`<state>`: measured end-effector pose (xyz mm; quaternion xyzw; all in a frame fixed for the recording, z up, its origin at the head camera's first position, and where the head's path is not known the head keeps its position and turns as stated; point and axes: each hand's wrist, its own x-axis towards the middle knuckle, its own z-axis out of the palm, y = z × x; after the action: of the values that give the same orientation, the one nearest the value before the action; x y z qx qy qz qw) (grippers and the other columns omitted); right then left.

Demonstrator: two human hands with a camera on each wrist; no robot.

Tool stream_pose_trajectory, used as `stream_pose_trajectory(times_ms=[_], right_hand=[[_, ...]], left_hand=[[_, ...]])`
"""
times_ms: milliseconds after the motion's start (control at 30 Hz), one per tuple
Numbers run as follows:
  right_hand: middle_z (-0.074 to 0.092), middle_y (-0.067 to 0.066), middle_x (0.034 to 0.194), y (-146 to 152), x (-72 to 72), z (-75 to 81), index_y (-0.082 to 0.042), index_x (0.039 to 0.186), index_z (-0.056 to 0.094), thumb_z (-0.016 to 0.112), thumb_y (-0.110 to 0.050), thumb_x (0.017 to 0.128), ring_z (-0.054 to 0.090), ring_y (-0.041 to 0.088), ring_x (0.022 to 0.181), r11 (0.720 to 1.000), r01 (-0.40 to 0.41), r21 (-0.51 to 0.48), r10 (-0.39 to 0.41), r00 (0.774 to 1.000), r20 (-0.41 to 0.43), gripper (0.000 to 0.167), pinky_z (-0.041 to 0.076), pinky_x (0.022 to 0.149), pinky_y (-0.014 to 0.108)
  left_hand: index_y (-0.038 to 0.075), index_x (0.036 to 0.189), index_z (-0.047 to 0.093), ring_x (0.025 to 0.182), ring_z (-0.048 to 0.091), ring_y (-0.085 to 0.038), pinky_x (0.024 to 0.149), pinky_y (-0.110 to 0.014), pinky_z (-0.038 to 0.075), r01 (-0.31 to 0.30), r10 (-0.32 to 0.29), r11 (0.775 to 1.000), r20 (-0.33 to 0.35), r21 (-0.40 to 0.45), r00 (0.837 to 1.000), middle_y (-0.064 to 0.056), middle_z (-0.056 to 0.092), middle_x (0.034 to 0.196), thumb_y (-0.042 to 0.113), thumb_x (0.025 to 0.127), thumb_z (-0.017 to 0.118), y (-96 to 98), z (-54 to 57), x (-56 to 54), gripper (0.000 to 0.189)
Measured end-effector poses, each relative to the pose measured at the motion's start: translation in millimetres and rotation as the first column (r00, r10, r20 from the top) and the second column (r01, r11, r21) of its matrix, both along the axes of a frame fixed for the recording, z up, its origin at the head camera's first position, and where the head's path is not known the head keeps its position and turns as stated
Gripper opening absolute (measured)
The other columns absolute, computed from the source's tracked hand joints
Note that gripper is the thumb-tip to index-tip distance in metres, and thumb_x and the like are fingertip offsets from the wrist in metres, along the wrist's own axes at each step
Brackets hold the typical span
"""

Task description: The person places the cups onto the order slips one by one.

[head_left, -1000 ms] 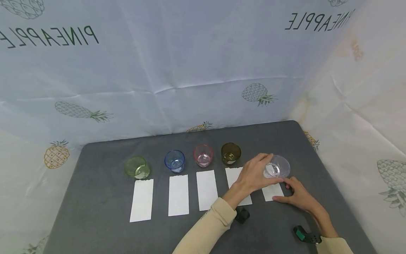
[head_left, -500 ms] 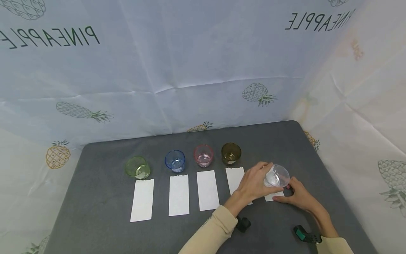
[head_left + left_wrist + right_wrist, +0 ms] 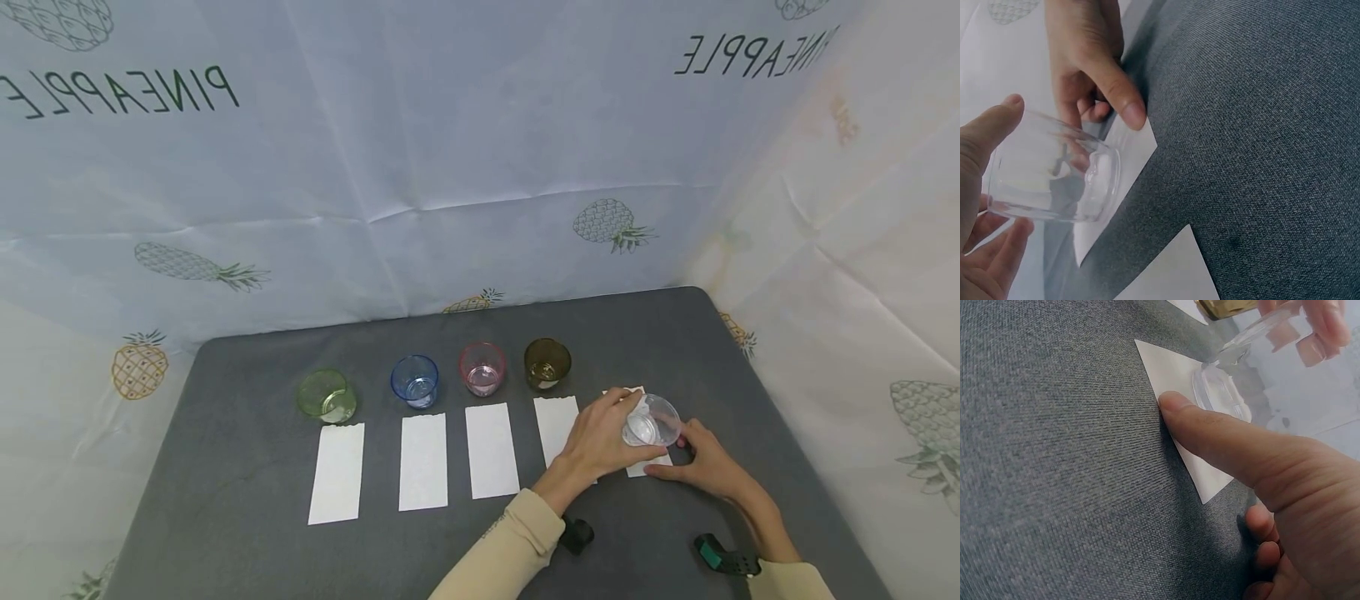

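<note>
My left hand (image 3: 600, 429) grips a clear glass (image 3: 1041, 178) from the side, thumb on one side of the wall and fingers on the other. The glass's base faces down, close over a white paper strip (image 3: 1169, 372), the rightmost in the row. My right hand (image 3: 705, 467) is beside the glass on the right. Its thumb (image 3: 1210, 431) lies out straight on the strip's near edge, while the lower fingers are bent near the table. Through the glass, one right finger also shows by the strip.
Green (image 3: 326, 397), blue (image 3: 414, 381), pink (image 3: 482, 369) and brown (image 3: 547, 364) glasses stand along the back of the grey table (image 3: 247, 467). Below each lies a white strip, such as the one (image 3: 422, 462) under the blue glass. A pineapple-print cloth (image 3: 450, 125) hangs behind.
The clear glass, in my left hand, has come down and toward me, over the rightmost strip; the strip's far end now shows behind it. My right hand has stayed in place.
</note>
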<state>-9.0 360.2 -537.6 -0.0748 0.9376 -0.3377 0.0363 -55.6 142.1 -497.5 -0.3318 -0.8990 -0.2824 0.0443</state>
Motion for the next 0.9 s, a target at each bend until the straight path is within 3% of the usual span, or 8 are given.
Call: stream_pose_trajectory(times_ms=[367,533,733,900], right_hand=[[0.034,0.002,0.088,-1,2.5,1.5,-0.003,0.142,0.053,0.092,-0.023,0.071,0.028,0.009,0.08,1.0,0.007,0.024,-0.007,1.0,0.023,0.083,0.022,0.068,0.029],[0.035,0.001,0.086,-3,3.0,-0.4,-0.002,0.14,0.054,0.093,-0.02,0.069,0.026,0.006,0.078,1.0,-0.008,0.016,0.009,0.998,-0.055,0.083,0.02,0.066,0.028],[0.042,0.001,0.089,-6,8.6,-4.5,-0.01,0.125,0.063,0.092,-0.023,0.071,0.029,0.006,0.081,0.999,0.035,-0.001,-0.035,0.994,-0.103,0.063,0.022,0.069,0.027],[0.05,-0.001,0.089,-6,14.7,-8.9,-0.006,0.124,0.065,0.095,-0.014,0.065,0.036,0.003,0.083,0.998,0.049,-0.041,-0.057,0.97,-0.235,0.066,0.029,0.069,0.024]], left_hand=[[0.012,0.146,0.058,0.117,0.067,-0.009,0.094,-0.017,0.054,0.0,0.0,1.0,0.002,0.007,1.0,0.001,0.065,0.136,0.061,0.083,0.077,2.5,-2.1,-1.6,0.082],[0.013,0.146,0.058,0.118,0.066,-0.009,0.094,-0.018,0.054,-0.005,0.005,1.0,0.009,0.009,1.0,0.002,0.064,0.137,0.062,0.083,0.077,2.3,-2.1,-1.7,0.082],[0.015,0.149,0.054,0.123,0.063,-0.009,0.096,-0.019,0.054,-0.001,0.0,1.0,0.054,0.023,0.999,0.002,0.061,0.14,0.061,0.083,0.077,0.9,-1.6,-1.1,0.084],[0.019,0.151,0.05,0.131,0.059,-0.011,0.099,-0.023,0.054,0.002,-0.005,1.0,0.087,0.031,0.996,0.002,0.057,0.146,0.062,0.083,0.076,-3.1,3.1,-1.1,0.086]])
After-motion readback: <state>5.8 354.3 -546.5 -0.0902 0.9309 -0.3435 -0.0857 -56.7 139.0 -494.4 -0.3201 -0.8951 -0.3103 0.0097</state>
